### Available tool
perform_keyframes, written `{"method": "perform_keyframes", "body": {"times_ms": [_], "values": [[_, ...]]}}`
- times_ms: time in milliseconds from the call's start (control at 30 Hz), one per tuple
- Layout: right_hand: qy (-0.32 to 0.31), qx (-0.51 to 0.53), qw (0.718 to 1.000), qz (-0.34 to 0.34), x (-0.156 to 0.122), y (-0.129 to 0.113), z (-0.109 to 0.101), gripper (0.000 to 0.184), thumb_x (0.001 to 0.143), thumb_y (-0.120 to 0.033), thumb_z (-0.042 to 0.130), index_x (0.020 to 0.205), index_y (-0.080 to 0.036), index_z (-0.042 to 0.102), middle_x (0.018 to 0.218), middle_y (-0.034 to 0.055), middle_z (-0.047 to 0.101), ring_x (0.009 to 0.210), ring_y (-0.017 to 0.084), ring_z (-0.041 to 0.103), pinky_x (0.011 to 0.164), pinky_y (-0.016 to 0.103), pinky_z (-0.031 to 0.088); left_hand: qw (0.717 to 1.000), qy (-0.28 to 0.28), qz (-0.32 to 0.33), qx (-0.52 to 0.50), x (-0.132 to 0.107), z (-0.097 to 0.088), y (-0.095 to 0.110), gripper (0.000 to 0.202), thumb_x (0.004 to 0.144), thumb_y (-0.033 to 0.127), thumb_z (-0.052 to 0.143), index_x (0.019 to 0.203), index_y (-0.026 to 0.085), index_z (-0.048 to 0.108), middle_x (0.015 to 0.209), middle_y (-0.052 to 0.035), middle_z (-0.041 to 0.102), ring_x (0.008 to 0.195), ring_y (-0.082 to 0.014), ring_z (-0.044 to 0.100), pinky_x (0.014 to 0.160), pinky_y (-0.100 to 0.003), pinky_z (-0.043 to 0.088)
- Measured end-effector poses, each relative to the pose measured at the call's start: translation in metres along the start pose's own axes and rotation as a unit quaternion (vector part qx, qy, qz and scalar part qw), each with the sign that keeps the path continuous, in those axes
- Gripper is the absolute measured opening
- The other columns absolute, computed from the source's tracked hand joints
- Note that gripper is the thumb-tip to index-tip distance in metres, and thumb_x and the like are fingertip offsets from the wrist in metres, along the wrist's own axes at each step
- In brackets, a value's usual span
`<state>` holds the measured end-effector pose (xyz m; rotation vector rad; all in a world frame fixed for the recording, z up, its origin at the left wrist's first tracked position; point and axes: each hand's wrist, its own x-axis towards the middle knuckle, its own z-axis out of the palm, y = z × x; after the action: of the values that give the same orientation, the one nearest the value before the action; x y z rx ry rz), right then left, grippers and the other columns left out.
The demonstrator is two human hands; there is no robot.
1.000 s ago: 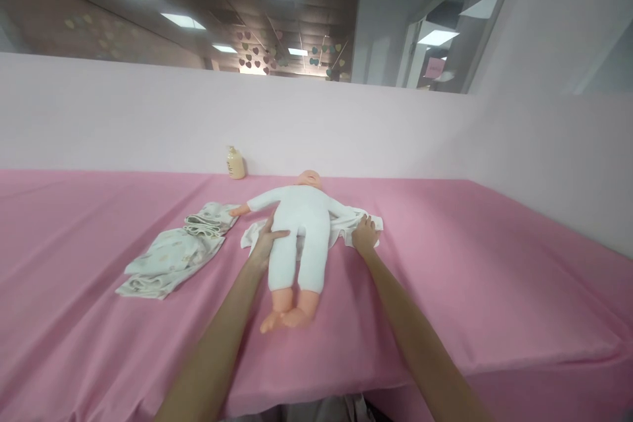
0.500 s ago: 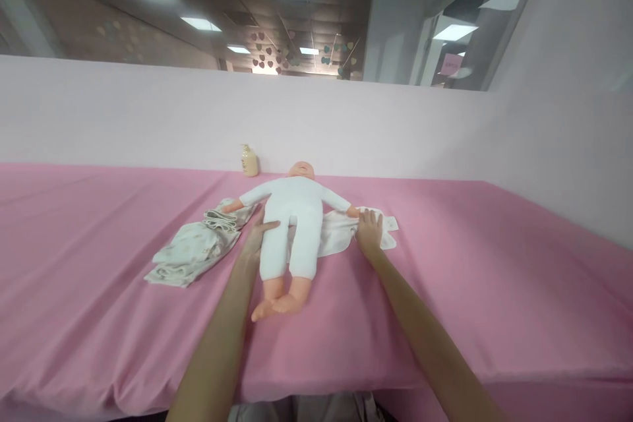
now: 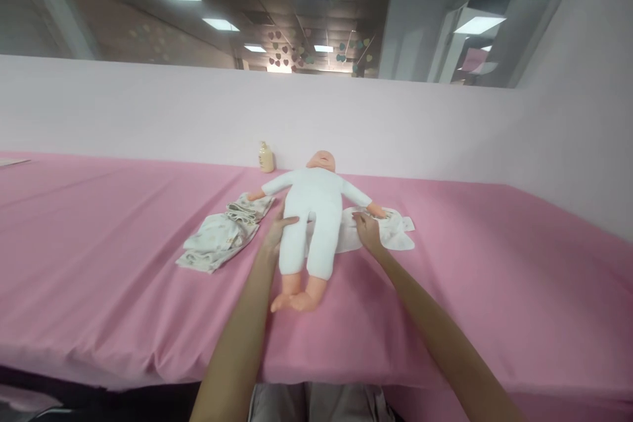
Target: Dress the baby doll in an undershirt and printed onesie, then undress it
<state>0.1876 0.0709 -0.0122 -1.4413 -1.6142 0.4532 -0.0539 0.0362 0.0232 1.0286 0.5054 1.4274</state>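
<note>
A baby doll (image 3: pixel 311 217) in a white bodysuit lies face up on the pink tablecloth (image 3: pixel 119 257), head toward the wall. My left hand (image 3: pixel 279 232) grips the doll's left hip, thumb across its front. My right hand (image 3: pixel 366 230) pinches a white cloth (image 3: pixel 390 232) that lies partly under the doll's right side and spreads out to the right. The doll's bare feet (image 3: pixel 295 301) point toward me.
A folded patterned cloth (image 3: pixel 222 235) lies left of the doll, touching its arm. A small pump bottle (image 3: pixel 266 157) stands against the pale pink wall behind. The table's front edge runs just before me.
The white cloth has slid out rightward from under the doll, drawn by my right hand. My left hand has stayed on the doll's hip. The view has shifted left.
</note>
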Motion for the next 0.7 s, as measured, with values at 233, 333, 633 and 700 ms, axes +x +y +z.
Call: {"method": "perform_keyframes", "body": {"times_ms": [233, 333, 633, 700], "values": [[-0.174, 0.421, 0.878, 0.145, 0.002, -0.064, 0.039, 0.050, 0.086, -0.049, 0.046, 0.115, -0.011, 0.057, 0.095, 0.0175, 0.068, 0.082, 0.025, 0.064, 0.078, 0.039, 0.051, 0.999, -0.014, -0.007, -0.040, -0.003, 0.006, -0.012, 0.085, 0.065, 0.010, 0.067, 0.140, 0.029, 0.031, 0.133, -0.0073, 0.054, 0.103, -0.0267, 0.063, 0.089, -0.043, 0.052], [-0.173, 0.445, 0.856, 0.196, 0.018, -0.059, 0.052, 0.035, 0.088, -0.037, 0.047, 0.104, -0.007, 0.058, 0.083, 0.0167, 0.067, 0.078, 0.024, 0.063, 0.078, 0.040, 0.049, 0.999, -0.011, 0.001, -0.034, -0.005, 0.006, -0.011, 0.081, 0.069, 0.015, 0.065, 0.141, 0.028, 0.031, 0.132, -0.0066, 0.055, 0.106, -0.0263, 0.062, 0.090, -0.042, 0.051], [-0.151, 0.479, 0.832, 0.236, 0.074, -0.066, 0.105, 0.018, 0.087, -0.022, 0.047, 0.096, -0.008, 0.056, 0.075, 0.0088, 0.065, 0.076, 0.018, 0.061, 0.076, 0.033, 0.050, 0.990, 0.130, 0.036, 0.033, -0.006, -0.026, -0.009, 0.083, 0.080, 0.040, 0.059, 0.147, 0.023, 0.014, 0.124, -0.0084, 0.061, 0.114, -0.0268, 0.058, 0.096, -0.041, 0.049], [-0.141, 0.475, 0.832, 0.248, 0.081, -0.067, 0.114, 0.018, 0.085, -0.022, 0.050, 0.098, -0.010, 0.055, 0.074, 0.0062, 0.065, 0.074, 0.018, 0.062, 0.076, 0.033, 0.051, 0.982, 0.165, 0.022, 0.088, -0.002, -0.035, -0.010, 0.077, 0.085, 0.044, 0.050, 0.148, 0.025, 0.009, 0.129, -0.0078, 0.057, 0.118, -0.0246, 0.055, 0.096, -0.038, 0.049]]}}
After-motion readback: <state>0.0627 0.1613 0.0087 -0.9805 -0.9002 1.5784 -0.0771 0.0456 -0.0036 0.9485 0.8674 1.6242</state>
